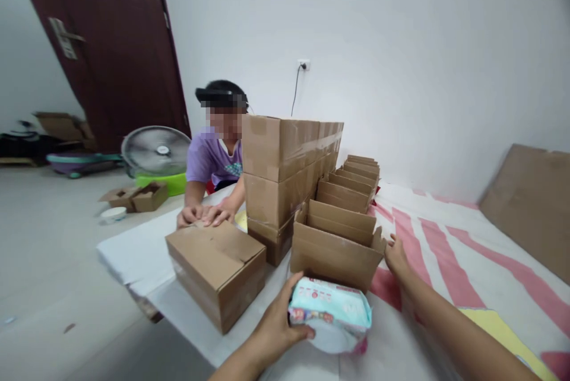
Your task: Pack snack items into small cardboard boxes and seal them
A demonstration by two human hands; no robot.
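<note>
My left hand [285,313] grips the left end of a teal soft pack of wet wipes [332,310] with a white lid, thumb below and fingers above. The pack is tilted just in front of an open cardboard box [336,250], whose flaps stand up. My right hand [398,255] is at the box's right side, with its fingers partly spread at the right flap; whether they press on it I cannot tell. The inside of this box is mostly hidden by its front wall. Behind it stands a row of other open boxes [342,196].
A taped box stack [262,197] stands left of the open row. Across the table [169,292], another person [216,158] has both hands on a closed box [218,268]. A yellow sheet [499,333] lies at right, a large cardboard sheet [529,209] beyond. A fan [155,149] is on the floor.
</note>
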